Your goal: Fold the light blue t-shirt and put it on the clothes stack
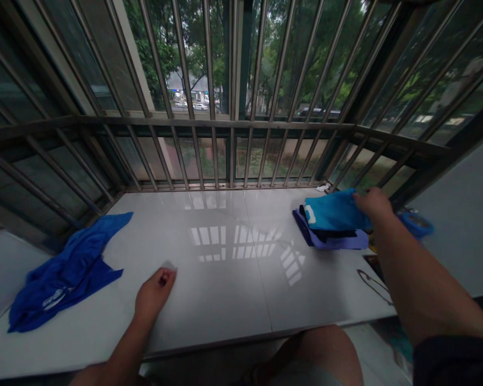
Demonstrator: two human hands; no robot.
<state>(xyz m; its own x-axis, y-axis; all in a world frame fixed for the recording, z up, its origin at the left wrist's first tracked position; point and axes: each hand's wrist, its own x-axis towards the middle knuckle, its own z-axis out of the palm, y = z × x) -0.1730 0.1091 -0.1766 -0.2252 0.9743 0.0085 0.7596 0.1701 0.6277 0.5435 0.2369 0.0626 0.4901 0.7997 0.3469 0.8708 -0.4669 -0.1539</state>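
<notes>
My right hand (373, 205) pinches the far right edge of a folded turquoise shirt (334, 208) with a white print at its left side. That shirt lies on top of a small stack of folded clothes, where a lavender garment (348, 242) and dark garments (301, 228) show underneath. Loosely curled, my left hand (155, 289) rests over the white tiled ledge with nothing seen in its fingers. Farther left, a crumpled royal-blue shirt (70, 271) with white lettering is spread on the ledge, apart from my left hand.
Metal window bars (241, 124) enclose the far side of the glossy tiled ledge (217, 311). Past my right wrist stands a blurred blue basin (421, 225). Eyeglasses or a thin cord (372, 284) lie near the right front edge. My knee (326, 351) is below the front edge.
</notes>
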